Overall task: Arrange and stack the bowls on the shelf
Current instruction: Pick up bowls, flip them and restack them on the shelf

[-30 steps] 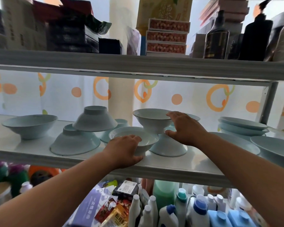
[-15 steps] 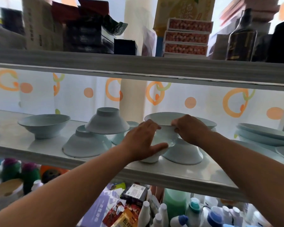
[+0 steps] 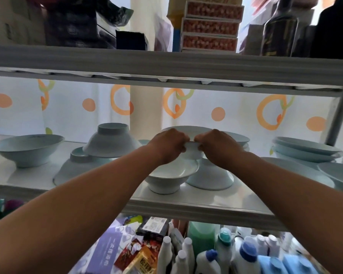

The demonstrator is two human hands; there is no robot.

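Several pale blue bowls stand on the white middle shelf (image 3: 196,206). Both my hands hold one upright bowl (image 3: 186,129) at the centre: my left hand (image 3: 166,146) grips its left side and my right hand (image 3: 219,148) its right side, low on its body. That bowl sits over an upside-down bowl (image 3: 210,176). Just in front stands another upright bowl (image 3: 170,175), with neither hand on it. To the left, an upside-down bowl (image 3: 109,142) rests tilted on another upside-down bowl (image 3: 75,171), and an upright bowl (image 3: 26,148) stands at the far left.
Shallow bowls (image 3: 305,150) are stacked at the right, with more dishes (image 3: 339,171) at the right edge beside the shelf post (image 3: 337,117). The upper shelf (image 3: 166,62) hangs low overhead with boxes and bottles. Bottles and packets (image 3: 186,254) fill the shelf below.
My left hand has let go of the front upright bowl and risen to the centre bowl, next to my right hand. Both hands now grip that bowl.
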